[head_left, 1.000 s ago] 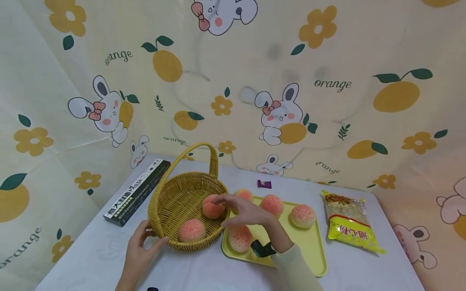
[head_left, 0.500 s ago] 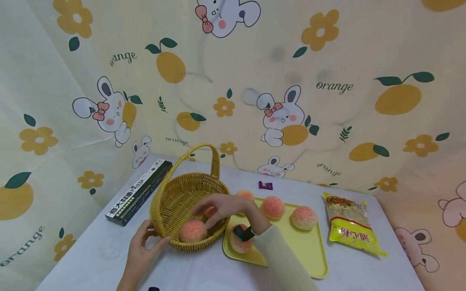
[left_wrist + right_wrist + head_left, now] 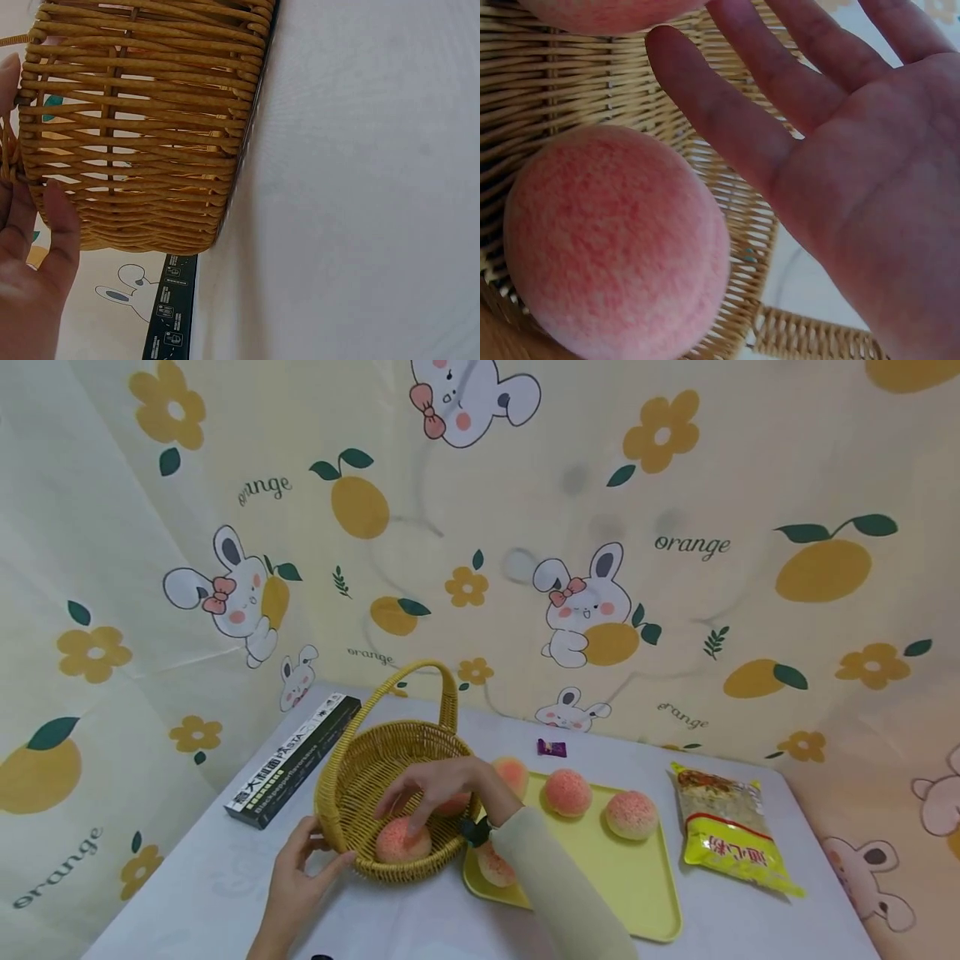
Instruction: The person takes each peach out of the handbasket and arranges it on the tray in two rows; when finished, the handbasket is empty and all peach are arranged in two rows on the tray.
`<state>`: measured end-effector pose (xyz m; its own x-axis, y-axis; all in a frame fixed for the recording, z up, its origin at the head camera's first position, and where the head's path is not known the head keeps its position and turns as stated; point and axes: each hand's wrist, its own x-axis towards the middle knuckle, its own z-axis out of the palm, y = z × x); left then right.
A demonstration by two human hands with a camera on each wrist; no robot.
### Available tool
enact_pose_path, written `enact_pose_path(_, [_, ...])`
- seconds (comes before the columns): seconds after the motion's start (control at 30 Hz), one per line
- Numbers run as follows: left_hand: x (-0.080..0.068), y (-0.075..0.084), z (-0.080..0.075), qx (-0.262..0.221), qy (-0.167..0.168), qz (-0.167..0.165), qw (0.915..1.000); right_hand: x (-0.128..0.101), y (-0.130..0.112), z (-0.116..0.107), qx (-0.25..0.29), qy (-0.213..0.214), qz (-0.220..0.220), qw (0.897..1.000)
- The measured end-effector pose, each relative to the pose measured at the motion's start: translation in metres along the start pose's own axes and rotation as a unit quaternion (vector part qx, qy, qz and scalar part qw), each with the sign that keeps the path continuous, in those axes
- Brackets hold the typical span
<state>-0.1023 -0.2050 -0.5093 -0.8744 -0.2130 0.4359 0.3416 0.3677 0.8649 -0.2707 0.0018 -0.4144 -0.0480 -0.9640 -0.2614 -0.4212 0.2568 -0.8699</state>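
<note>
A woven yellow basket (image 3: 360, 777) with a tall handle stands on the white table. Two pink peach buns lie in it: one (image 3: 402, 841) near the front wall, one (image 3: 452, 803) partly hidden under my right hand (image 3: 431, 783). That hand hovers over the basket, palm (image 3: 855, 150) open and fingers spread, holding nothing, just above a bun (image 3: 615, 240). My left hand (image 3: 300, 868) rests against the basket's outer wall (image 3: 142, 127), its fingers (image 3: 34, 247) flat on the weave. Several more buns lie on the yellow tray (image 3: 622, 885), one (image 3: 567, 791) at its middle.
A long dark pasta box (image 3: 294, 758) lies left of the basket, also seen beyond it (image 3: 172, 315). A yellow bag of macaroni (image 3: 731, 835) sits right of the tray. A small purple sweet (image 3: 551, 747) lies near the backdrop of printed cloth.
My right hand carried a bun leftward from the basket's rim down inside, then let it go; its palm is now open above the bun. The left hand stayed on the basket.
</note>
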Motion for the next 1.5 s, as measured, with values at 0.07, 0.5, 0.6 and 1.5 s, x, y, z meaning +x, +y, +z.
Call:
enact_pose_path(0.07, [0.0, -0.001, 0.0, -0.01, 0.001, 0.008, 0.9999, 0.005, 0.002, -0.001, 0.01, -0.009, 0.014, 1.0])
enact_pose_path(0.5, [0.0, -0.005, -0.002, 0.013, -0.005, -0.007, 0.9999, 0.027, 0.014, -0.008, 0.022, -0.091, 0.056, 0.994])
enact_pose_path(0.6, [0.0, -0.004, -0.002, 0.014, -0.007, -0.008, 0.9999, 0.027, 0.016, -0.008, 0.025, -0.101, 0.052, 0.993])
enact_pose_path(1.5, [0.0, -0.003, -0.002, 0.041, -0.006, -0.022, 0.9989, 0.027, 0.02, -0.005, 0.061, -0.111, 0.089, 0.988])
